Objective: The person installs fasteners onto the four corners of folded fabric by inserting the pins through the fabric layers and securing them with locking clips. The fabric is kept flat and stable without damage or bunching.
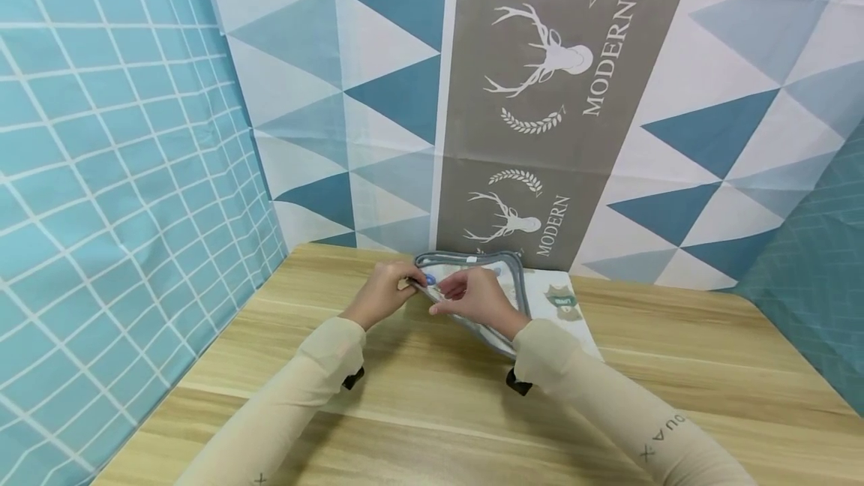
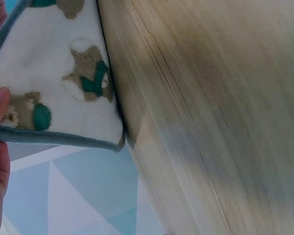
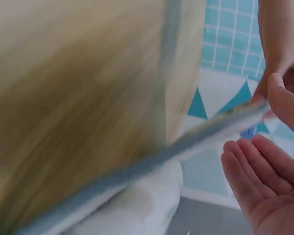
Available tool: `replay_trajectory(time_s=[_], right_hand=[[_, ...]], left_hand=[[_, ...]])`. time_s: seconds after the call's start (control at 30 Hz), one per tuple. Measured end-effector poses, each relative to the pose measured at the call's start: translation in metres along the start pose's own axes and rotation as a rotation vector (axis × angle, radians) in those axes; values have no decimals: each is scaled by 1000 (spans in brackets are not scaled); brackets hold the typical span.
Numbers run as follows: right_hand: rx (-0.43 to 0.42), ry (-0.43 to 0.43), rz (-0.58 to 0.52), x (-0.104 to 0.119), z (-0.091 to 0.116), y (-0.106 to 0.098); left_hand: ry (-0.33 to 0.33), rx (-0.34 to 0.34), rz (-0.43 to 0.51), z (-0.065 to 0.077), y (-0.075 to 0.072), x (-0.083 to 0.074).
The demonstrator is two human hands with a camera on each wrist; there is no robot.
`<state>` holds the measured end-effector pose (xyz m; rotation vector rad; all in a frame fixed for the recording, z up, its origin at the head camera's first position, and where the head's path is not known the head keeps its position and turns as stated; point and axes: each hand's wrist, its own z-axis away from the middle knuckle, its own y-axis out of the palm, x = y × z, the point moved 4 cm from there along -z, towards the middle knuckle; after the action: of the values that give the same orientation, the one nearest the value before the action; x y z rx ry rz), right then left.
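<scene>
A white bear-print fabric piece with grey edging [image 1: 516, 280] stands partly raised near the back of the table. My left hand [image 1: 386, 292] pinches its near left edge between thumb and fingers; brown and green bears show on the face [image 2: 63, 58] in the left wrist view. Just inside that edge is a small round blue thing [image 1: 430, 280]. My right hand [image 1: 478, 295] hovers over the middle of the fabric piece, thumb apart from loosely bent fingers [image 3: 257, 166], holding nothing. Part of the edging [image 3: 152, 161] runs below that hand.
A flat white part with a bear print [image 1: 563, 302] lies on the wooden table [image 1: 432, 418] to the right. Behind the table hangs a patterned cloth [image 1: 391, 96] with triangles and deer heads. A blue checked cloth [image 1: 115, 171] hangs on the left.
</scene>
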<state>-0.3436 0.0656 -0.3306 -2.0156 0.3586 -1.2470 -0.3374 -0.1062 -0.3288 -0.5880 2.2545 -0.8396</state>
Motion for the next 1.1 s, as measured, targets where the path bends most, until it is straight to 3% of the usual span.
replay_trajectory(time_s=[0.23,0.5,0.73,0.93,1.1], right_hand=[[-92,-148,83,13,3,8],[-56,-124,32,10,5,14],[43,-117,34,4,9,16],[-26,-54,94,-19,8,-8],[-95,73,141,-51,7,-36]], left_hand=[[-20,7,9,2,3,-1],[-3,25,16,7,0,1],[-10,171,1,17,-1,7],[-25,290,-2,28,-2,15],[-8,391,-64,37,1,18]])
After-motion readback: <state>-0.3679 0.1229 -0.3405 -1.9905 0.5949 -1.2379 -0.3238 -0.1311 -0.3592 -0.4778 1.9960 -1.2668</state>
